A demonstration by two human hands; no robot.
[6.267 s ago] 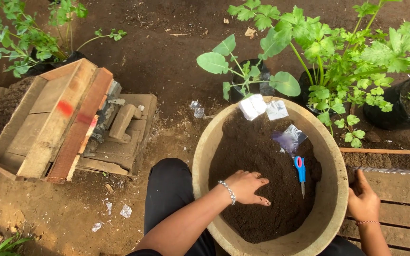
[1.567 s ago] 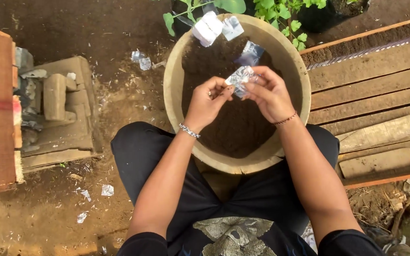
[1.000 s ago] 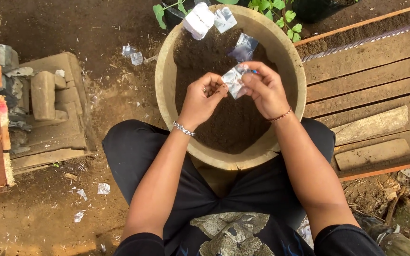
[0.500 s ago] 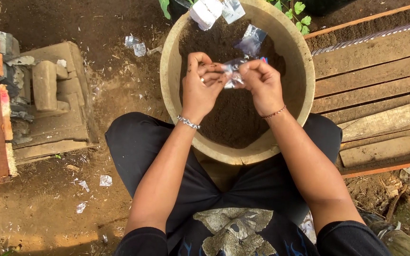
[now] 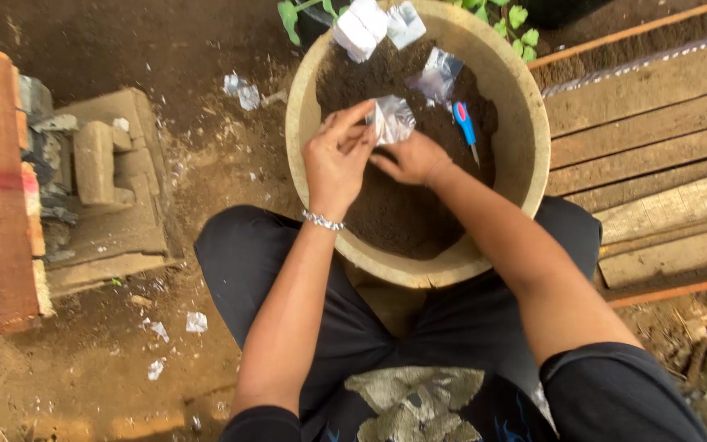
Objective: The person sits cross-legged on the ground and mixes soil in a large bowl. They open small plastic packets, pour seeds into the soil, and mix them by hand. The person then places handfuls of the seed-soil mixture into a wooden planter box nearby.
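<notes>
Fingertips of my left hand point(image 5: 339, 160) and right hand point(image 5: 409, 160) pinch a crinkly, featherlight plastic packet point(image 5: 392, 120), upper centre; edges grip best.

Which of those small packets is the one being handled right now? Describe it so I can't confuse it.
Find the big round pot of dark soil. Over its middle, the left hand and right hand pinch one crinkled clear packet. Unlike the other packets lying on the soil, it is lifted between fingers.

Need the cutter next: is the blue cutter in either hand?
No, the blue cutter lies on the soil beside the right hand.
</notes>
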